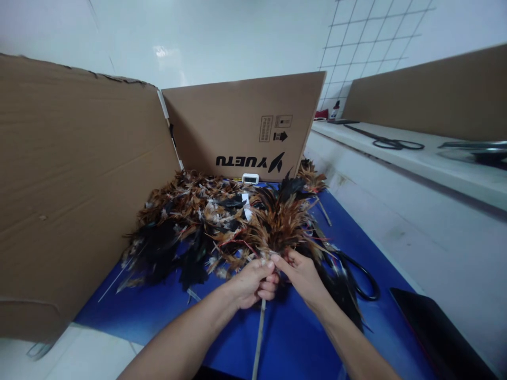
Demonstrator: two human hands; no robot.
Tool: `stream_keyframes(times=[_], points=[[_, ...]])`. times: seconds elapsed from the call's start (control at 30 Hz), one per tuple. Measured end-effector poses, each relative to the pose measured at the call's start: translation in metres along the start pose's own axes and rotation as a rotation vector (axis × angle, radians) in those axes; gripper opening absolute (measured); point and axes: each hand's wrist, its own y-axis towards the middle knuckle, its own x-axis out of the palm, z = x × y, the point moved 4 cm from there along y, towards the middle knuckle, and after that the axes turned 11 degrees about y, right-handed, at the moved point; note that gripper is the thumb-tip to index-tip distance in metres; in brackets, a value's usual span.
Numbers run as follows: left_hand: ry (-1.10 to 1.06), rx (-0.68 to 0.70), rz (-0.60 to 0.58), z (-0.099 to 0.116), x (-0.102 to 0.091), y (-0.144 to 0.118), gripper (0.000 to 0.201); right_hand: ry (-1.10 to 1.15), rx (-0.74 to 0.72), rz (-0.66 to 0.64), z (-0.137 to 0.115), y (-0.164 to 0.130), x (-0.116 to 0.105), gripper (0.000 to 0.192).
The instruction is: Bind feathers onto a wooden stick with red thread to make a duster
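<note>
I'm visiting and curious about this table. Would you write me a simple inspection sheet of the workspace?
Surface: blue tabletop, feathers covering much of its far part.
Job's things: brown-and-black feather bundle; pale stick extending toward the wearer.
Clutter: loose feathers left of the bundle; black looped handle, apparently of scissors, partly hidden; small white device at the back; flat black object at right.
Hands: left hand closes around the stick; right hand is at the bundle's base, its exact hold unclear.
Cables: nothing seen.
Surroundings: left cardboard panel; back cardboard panel, printed YUETU upside down; right-hand shelf bearing black-handled shears; wire grid against the wall.
</note>
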Motion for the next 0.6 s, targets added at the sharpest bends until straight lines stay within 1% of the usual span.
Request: stream_keyframes(times=[0.13,0.2,0.3,0.37,0.53,0.6], points=[[0.061,0.017,0.077,0.002,-0.004,0.001,0.038,0.069,0.070,-0.033,-0.002,0.001,-0.006,0.038],[0.085,0.015,0.116,0.004,-0.006,0.001,0.040,0.034,0.034,-0.012,-0.004,0.002,-0.014,0.036],[0.129,0.014,0.172,0.007,-0.006,-0.001,0.043,-0.174,-0.139,0.024,-0.012,0.004,-0.025,0.028],[0.165,0.016,0.201,0.009,-0.006,-0.002,0.045,-0.323,-0.232,0.020,-0.017,0.003,-0.027,0.029],[0.214,0.002,0.265,0.009,-0.008,-0.004,0.047,-0.631,-0.384,-0.085,-0.021,-0.004,-0.018,0.030],[0.220,0.014,0.284,0.009,-0.009,-0.004,0.047,-0.798,-0.445,-0.088,-0.021,-0.007,-0.016,0.030]])
